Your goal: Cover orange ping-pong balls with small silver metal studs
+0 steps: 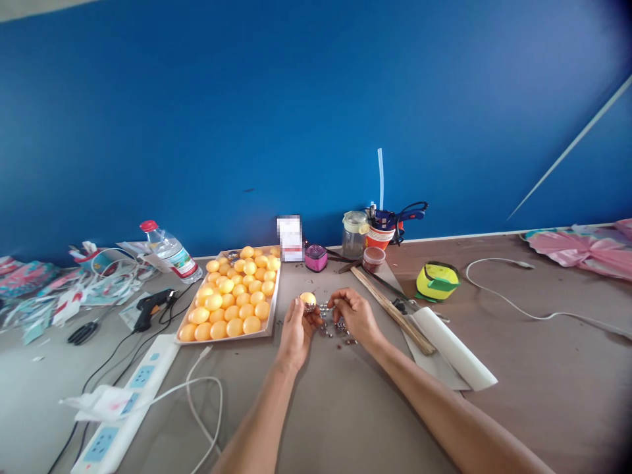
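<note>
My left hand (295,336) is closed around an orange ping-pong ball (308,298), which has shiny silver pieces on its lower side. Just right of the ball, the fingers of my right hand (359,319) are drawn together in a pinch. Whatever lies between those fingertips is too small to make out. Small silver beads (324,331) are scattered on the table between and under both hands. To the left, a shallow box (272,315) holds many more orange balls (232,296) in layers.
Behind my hands stand a pink round container (316,258), a lidded jar (354,237) and a small tub (374,259). Wooden sticks (395,313) and a white paper roll (457,352) lie at right. A power strip (106,438), glue gun (151,308) and bottle (172,253) occupy the left.
</note>
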`<state>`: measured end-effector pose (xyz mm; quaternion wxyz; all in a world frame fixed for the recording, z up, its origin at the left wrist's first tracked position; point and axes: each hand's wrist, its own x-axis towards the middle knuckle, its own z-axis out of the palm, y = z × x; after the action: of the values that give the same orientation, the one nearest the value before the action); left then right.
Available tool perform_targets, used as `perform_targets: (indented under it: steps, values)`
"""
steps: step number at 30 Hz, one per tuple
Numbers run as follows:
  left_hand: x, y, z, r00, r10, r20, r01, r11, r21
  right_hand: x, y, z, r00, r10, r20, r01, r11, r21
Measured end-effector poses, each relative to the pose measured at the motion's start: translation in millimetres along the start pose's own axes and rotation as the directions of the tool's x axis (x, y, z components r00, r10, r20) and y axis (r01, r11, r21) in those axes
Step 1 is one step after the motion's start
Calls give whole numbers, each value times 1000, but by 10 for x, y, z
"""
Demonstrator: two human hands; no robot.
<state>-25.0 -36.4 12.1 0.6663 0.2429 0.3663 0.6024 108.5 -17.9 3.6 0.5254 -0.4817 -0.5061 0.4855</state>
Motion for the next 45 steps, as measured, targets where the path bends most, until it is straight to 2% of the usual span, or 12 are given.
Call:
perform_targets:
  steps: [4, 9, 17, 22, 25, 30, 39, 45]
  values:
    - [-8, -2, 5, 1000, 10, 10, -10, 1000, -7, 20, -17, -3, 998, 66, 17, -68, 979, 192]
    - [-13, -2, 1, 1000, -4, 10, 4, 1000, -21, 34, -8, 2, 996, 79, 36, -86, 947, 308]
    - [-25, 43, 1, 995, -66, 70, 70, 997, -46, 22, 15, 52, 988, 138, 63, -151, 907, 394]
    - [-45, 53, 14, 989, -75, 126, 77, 997, -12, 4, -28, 44, 987, 147, 61, -160, 896, 414]
    - [-50, 51, 18, 988, -48, 149, 49, 999, 1, -5, -53, 42, 975, 185, 120, -219, 885, 411]
    - [-41, 44, 11, 987, -53, 155, 55, 998, -8, -32, -95, 57, 967, 176, 186, -242, 863, 443]
    - [-35, 22, 20, 988, -55, 141, 55, 998, 3, -49, -137, 47, 962, 173, 211, -258, 830, 495]
    - [-51, 57, 81, 986, -31, 161, 25, 999, 34, -52, -144, 56, 937, 179, 301, -317, 797, 513]
